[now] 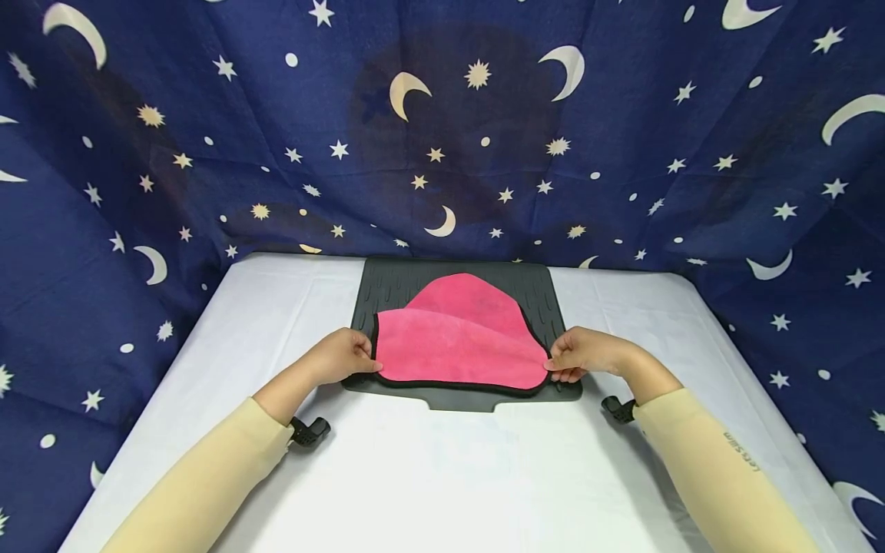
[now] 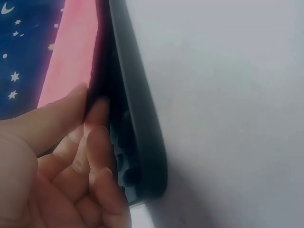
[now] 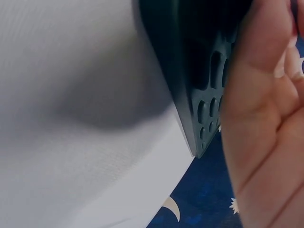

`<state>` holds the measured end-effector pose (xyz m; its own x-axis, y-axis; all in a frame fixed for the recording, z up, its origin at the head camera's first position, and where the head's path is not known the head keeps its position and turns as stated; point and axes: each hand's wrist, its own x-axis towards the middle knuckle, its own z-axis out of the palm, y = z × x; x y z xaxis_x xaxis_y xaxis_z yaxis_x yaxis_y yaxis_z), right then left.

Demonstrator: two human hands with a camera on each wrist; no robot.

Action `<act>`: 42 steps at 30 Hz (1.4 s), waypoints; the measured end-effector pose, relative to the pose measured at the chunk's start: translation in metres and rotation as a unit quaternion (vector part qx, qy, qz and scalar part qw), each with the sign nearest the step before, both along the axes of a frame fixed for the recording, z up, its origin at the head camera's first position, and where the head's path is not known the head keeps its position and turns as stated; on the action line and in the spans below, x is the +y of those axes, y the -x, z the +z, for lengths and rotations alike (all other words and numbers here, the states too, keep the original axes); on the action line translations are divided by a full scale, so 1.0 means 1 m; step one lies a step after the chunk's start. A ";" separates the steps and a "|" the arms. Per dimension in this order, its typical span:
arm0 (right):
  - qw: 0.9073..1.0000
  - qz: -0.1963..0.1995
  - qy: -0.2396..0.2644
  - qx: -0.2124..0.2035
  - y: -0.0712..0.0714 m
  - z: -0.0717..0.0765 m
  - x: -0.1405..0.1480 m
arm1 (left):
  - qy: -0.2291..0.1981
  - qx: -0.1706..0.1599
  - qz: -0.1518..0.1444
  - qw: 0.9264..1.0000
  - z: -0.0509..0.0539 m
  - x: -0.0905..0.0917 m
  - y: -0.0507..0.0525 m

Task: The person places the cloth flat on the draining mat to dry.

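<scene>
A white-topped bench (image 1: 442, 491) is spreading across the middle and bottom of the frame, its upper corners curving and its sides narrowing upward. Directly on it, a dark grey ridged tray (image 1: 542, 284) is lying at centre, its short tab (image 1: 461, 402) pointing toward the bottom edge.

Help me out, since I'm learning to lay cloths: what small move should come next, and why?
Perhaps draw the pink cloth gently taut from both sides to smooth it: the left hand and right hand pinch its two near corners, while a ripple or fold runs across it, over the dark mat.
</scene>
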<state>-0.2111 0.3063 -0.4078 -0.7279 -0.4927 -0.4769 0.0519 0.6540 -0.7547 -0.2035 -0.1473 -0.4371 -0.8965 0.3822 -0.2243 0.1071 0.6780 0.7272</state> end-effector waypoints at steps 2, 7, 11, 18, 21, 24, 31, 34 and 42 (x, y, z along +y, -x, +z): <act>1.000 -0.001 -0.003 0.007 -0.001 0.000 -0.001 | 0.010 0.008 0.001 1.000 0.000 0.001 0.000; 1.000 -0.010 -0.015 0.016 -0.002 0.002 -0.002 | 0.026 0.025 -0.002 0.999 0.002 -0.001 0.000; 0.999 -0.022 -0.026 0.025 0.000 0.007 0.002 | 0.012 0.018 -0.008 1.000 0.012 -0.010 0.003; 0.998 -0.035 -0.044 0.038 0.008 0.026 0.008 | -0.007 -0.022 -0.037 0.999 0.032 -0.030 0.021; 0.997 -0.036 -0.045 0.045 0.013 0.035 0.007 | -0.012 -0.031 -0.043 0.999 0.039 -0.035 0.031; 0.996 -0.042 -0.045 0.058 0.019 0.041 0.004 | -0.014 -0.034 -0.039 0.999 0.045 -0.037 0.041; 0.993 -0.055 -0.044 0.089 0.035 0.050 -0.004 | -0.013 -0.005 -0.009 1.000 0.052 -0.028 0.064; 0.992 -0.058 -0.036 0.102 0.042 0.052 -0.010 | -0.021 0.014 0.003 1.000 0.055 -0.018 0.071; 0.986 -0.079 -0.032 0.144 0.065 0.054 -0.029 | -0.002 0.033 0.011 0.999 0.063 0.015 0.087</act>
